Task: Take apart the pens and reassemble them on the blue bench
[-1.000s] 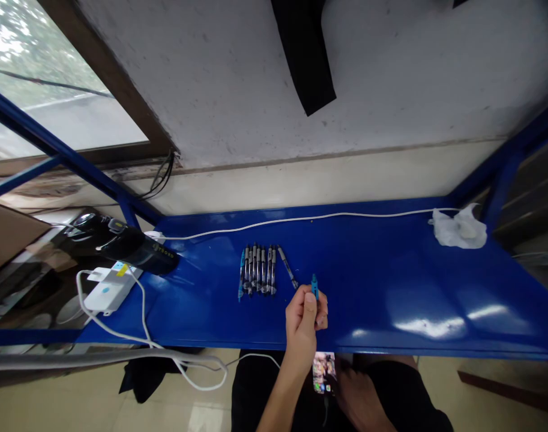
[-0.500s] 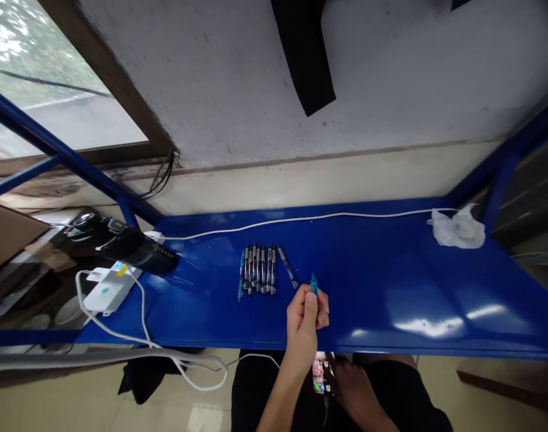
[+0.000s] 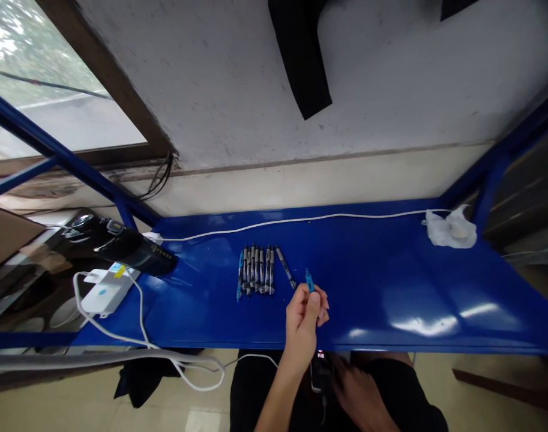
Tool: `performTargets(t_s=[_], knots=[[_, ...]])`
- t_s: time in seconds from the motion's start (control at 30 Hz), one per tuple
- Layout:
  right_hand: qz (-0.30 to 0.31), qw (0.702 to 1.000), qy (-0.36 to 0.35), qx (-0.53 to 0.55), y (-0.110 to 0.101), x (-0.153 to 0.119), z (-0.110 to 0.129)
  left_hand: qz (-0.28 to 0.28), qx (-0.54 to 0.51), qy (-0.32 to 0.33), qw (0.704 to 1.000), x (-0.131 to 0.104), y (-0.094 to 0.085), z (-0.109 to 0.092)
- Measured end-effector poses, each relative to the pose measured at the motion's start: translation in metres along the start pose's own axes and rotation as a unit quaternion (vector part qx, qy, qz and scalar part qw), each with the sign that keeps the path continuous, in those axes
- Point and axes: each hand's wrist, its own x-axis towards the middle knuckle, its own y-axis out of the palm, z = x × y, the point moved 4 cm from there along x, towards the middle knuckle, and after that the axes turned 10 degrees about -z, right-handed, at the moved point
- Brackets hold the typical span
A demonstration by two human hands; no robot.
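Blue surface (image 3: 368, 264) ahead: my left fingers (image 3: 302, 296) pinch a blue pen (image 3: 310, 281), thumb uppermost, right of the pen row (image 3: 257, 270). That forearm (image 3: 283, 381) slants forward and rightward, nearer me than the row. Even nearer, right of the row, my right hand (image 3: 358, 387) angles in beside a phone (image 3: 317, 379); whether it grips, I cannot tell.

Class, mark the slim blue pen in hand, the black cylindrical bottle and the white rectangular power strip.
Slim blue pen (image 3: 310, 282), head view, exposed end
Black cylindrical bottle (image 3: 137, 250), head view, body
White rectangular power strip (image 3: 110, 293), head view, casing
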Motion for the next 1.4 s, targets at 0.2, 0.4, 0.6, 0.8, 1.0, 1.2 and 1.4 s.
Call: performTargets(t_s=[0.2, 0.4, 0.6, 0.8, 1.0, 1.2, 1.4], knots=[[-0.187, 0.943, -0.184, 0.206, -0.098, -0.015, 0.059, 0.014, -0.069, -0.041, 0.997, 0.0, 0.007, -0.008], [-0.341, 0.917, -0.128, 0.163, -0.16, 0.036, 0.091, -0.012, -0.138, -0.058, 0.989, 0.001, 0.008, -0.016], [-0.289, 0.921, -0.128, 0.226, -0.161, 0.076, 0.092, -0.011, -0.084, -0.05, 0.995, 0.001, 0.002, -0.013], [-0.254, 0.912, -0.115, 0.301, -0.172, 0.079, 0.091, -0.002, -0.009, 0.004, 1.0, -0.001, 0.001, -0.013], [-0.258, 0.918, -0.127, 0.273, -0.171, 0.083, 0.085, -0.167, -0.003, 0.112, 0.98, 0.002, -0.016, -0.012], [-0.282, 0.911, -0.142, 0.265, -0.177, 0.085, 0.067, -0.173, 0.041, 0.097, 0.979, 0.006, -0.019, -0.007], [-0.216, 0.911, -0.089, 0.341, -0.191, 0.082, 0.064, -0.094, 0.08, 0.076, 0.989, 0.008, -0.013, -0.01]])
